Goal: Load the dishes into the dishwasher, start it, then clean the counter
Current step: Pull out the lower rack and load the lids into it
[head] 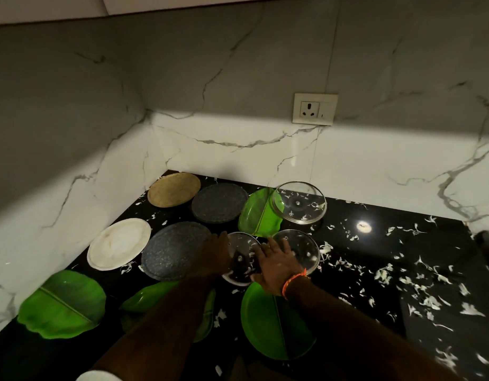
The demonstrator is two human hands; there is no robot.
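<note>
Several dishes lie on the black counter (419,251). At the middle is a glass lid (244,258). My left hand (214,254) lies over its left edge, and the fingers are too dark to show a grip. My right hand (276,266) is spread flat with fingers apart, between that lid and a second glass lid (304,247). A third glass lid (299,202) leans on a green leaf plate (255,215). Around them are two grey speckled plates (173,250) (220,203), a white plate (118,243), a tan plate (173,189) and three more green leaf plates (63,303) (155,296) (273,328).
White food scraps (427,301) are scattered over the counter, densest on the right. Marble walls meet in a corner behind the tan plate. A wall socket (315,108) sits above the counter. The counter's right end (482,240) drops off near the wall.
</note>
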